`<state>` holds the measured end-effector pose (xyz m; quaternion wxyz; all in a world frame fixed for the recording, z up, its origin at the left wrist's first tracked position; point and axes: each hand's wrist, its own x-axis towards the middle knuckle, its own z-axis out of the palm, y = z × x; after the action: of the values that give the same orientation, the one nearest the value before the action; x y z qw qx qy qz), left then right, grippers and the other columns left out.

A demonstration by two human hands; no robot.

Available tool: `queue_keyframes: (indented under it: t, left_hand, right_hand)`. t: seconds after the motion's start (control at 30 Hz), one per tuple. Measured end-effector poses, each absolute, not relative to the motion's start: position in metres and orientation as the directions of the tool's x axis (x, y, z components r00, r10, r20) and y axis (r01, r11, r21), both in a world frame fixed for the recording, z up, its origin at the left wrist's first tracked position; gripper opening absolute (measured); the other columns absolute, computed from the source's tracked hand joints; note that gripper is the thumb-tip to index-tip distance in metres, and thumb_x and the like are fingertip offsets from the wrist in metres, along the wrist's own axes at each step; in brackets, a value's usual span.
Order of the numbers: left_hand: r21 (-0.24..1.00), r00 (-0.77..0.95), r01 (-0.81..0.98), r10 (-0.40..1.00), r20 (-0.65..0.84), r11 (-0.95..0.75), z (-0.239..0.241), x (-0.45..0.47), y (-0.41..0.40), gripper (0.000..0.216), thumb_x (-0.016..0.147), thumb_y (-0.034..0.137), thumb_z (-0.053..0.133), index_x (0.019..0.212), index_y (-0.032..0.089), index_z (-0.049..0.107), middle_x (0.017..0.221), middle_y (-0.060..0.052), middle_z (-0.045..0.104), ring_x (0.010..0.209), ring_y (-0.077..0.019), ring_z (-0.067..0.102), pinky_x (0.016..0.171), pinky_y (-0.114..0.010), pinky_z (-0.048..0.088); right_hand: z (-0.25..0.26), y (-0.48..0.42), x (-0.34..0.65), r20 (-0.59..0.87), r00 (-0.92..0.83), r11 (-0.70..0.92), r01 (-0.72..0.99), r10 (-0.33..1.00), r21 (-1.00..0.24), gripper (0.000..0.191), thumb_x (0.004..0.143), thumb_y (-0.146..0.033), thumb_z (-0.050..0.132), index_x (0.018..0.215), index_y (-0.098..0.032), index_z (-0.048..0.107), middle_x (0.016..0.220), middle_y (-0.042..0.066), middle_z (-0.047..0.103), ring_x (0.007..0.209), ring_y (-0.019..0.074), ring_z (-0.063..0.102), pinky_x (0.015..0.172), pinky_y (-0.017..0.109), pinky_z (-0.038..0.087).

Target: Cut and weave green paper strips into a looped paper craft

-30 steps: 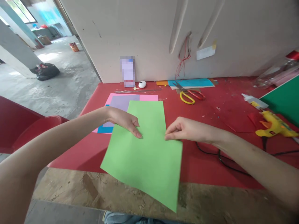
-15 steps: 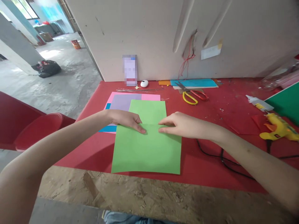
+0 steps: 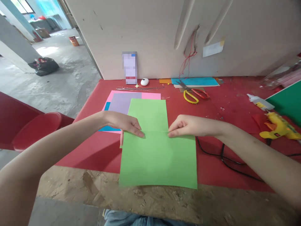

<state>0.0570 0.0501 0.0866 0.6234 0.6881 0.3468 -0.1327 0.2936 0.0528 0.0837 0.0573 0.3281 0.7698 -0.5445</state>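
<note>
Red tabletop (image 3: 225, 106) by white wall: green paper in both hands.
L hand (image 3: 128, 125) & R hand (image 3: 188, 125) pinch-clamp top edge of green sheet (image 3: 158, 160), at table's front edge; 2nd green sheet (image 3: 148, 113) just behind; scissors (image 3: 191, 95), glue gun (image 3: 277, 127) further R.

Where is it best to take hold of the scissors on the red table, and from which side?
Probably grip the scissors by the yellow and red handle loops: they lie flat nearer the person, while the blades point away over the blue paper. Come from the near side; the right hand, pinching the green sheet, is nearest.
</note>
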Motion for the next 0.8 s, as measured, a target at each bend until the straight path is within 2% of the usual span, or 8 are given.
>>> queue_keyframes:
  t: [0.13, 0.2, 0.33, 0.43, 0.5, 0.6, 0.67, 0.8]
  left_hand:
    - [0.638, 0.624, 0.750, 0.134, -0.770, 0.175, 0.082, 0.022, 0.054, 0.034, 0.082, 0.049, 0.053, 0.069, 0.019, 0.064, 0.056, -0.001, 0.065, 0.052, -0.0160, 0.063, 0.054, -0.026, 0.048]
    - [0.567, 0.552, 0.807, 0.131, -0.824, 0.167, 0.079, 0.002, 0.055, 0.032, 0.082, 0.046, 0.053, 0.085, 0.019, 0.070, 0.073, -0.007, 0.073, 0.069, -0.0202, 0.069, 0.062, -0.029, 0.052]
    - [0.745, 0.361, 0.634, 0.771, -0.524, 0.209, 0.078, -0.003, 0.049, 0.022, 0.077, 0.037, 0.060, 0.087, 0.021, 0.071, 0.082, -0.004, 0.074, 0.079, -0.0185, 0.069, 0.077, -0.030, 0.052]
    - [0.798, 0.365, 0.600, 0.908, -0.205, -0.061, 0.083, 0.035, 0.033, 0.023, 0.080, 0.038, 0.056, 0.085, 0.022, 0.072, 0.091, -0.001, 0.073, 0.091, -0.0176, 0.066, 0.084, -0.029, 0.049]
    - [0.748, 0.546, 0.597, 0.830, -0.112, -0.291, 0.084, 0.065, 0.023, 0.024, 0.083, 0.034, 0.052, 0.086, 0.022, 0.072, 0.093, -0.001, 0.072, 0.085, -0.0158, 0.066, 0.077, -0.026, 0.049]
    - [0.612, 0.646, 0.617, 0.762, -0.035, -0.494, 0.080, 0.091, 0.014, 0.025, 0.081, 0.017, 0.047, 0.074, 0.018, 0.071, 0.065, -0.001, 0.068, 0.053, -0.0097, 0.055, 0.051, -0.022, 0.039]
    - [0.612, 0.633, 0.615, 0.774, -0.008, -0.497, 0.075, 0.097, 0.013, 0.027, 0.078, 0.013, 0.046, 0.067, 0.016, 0.070, 0.053, 0.001, 0.060, 0.044, -0.0069, 0.044, 0.044, -0.022, 0.031]
    - [0.740, 0.558, 0.570, 0.830, -0.030, -0.356, 0.069, 0.097, 0.014, 0.022, 0.073, 0.014, 0.049, 0.075, 0.015, 0.071, 0.057, 0.002, 0.060, 0.047, -0.0056, 0.040, 0.045, -0.018, 0.033]
  right_hand:
    - [0.081, 0.052, 0.324, -0.495, -0.747, 0.158, 0.609, 0.443, -0.777, 0.049, 0.075, -0.056, 0.055, 0.048, -0.018, 0.040, 0.050, -0.005, 0.023, 0.046, 0.0063, 0.017, 0.045, 0.024, 0.017]
    - [0.080, 0.052, 0.342, -0.531, -0.707, 0.134, 0.650, 0.466, -0.748, 0.047, 0.075, -0.056, 0.054, 0.049, -0.018, 0.044, 0.050, -0.004, 0.031, 0.046, 0.0071, 0.023, 0.045, 0.025, 0.020]
    - [0.078, 0.049, 0.358, -0.500, -0.672, 0.147, 0.665, 0.547, -0.733, 0.045, 0.078, -0.053, 0.051, 0.051, -0.019, 0.042, 0.054, -0.003, 0.031, 0.049, 0.0085, 0.026, 0.046, 0.026, 0.019]
    - [0.077, 0.046, 0.341, -0.453, -0.721, 0.229, 0.632, 0.525, -0.740, 0.046, 0.079, -0.052, 0.049, 0.052, -0.019, 0.034, 0.056, -0.004, 0.022, 0.051, 0.0087, 0.021, 0.048, 0.026, 0.017]
    - [0.077, 0.043, 0.326, -0.431, -0.735, 0.266, 0.621, 0.523, -0.737, 0.043, 0.081, -0.051, 0.048, 0.054, -0.019, 0.034, 0.058, -0.004, 0.021, 0.052, 0.0088, 0.020, 0.048, 0.026, 0.016]
    - [0.078, 0.038, 0.309, -0.392, -0.726, 0.357, 0.644, 0.565, -0.677, 0.037, 0.083, -0.044, 0.045, 0.057, -0.019, 0.037, 0.058, -0.004, 0.025, 0.052, 0.0089, 0.023, 0.048, 0.026, 0.018]
    - [0.079, 0.035, 0.302, -0.347, -0.710, 0.432, 0.668, 0.613, -0.605, 0.033, 0.083, -0.038, 0.045, 0.058, -0.019, 0.038, 0.058, -0.004, 0.027, 0.052, 0.0087, 0.025, 0.049, 0.026, 0.019]
    - [0.081, 0.028, 0.289, -0.313, -0.678, 0.430, 0.691, 0.666, -0.581, 0.036, 0.083, -0.035, 0.044, 0.054, -0.018, 0.031, 0.055, -0.004, 0.022, 0.049, 0.0078, 0.023, 0.046, 0.026, 0.018]
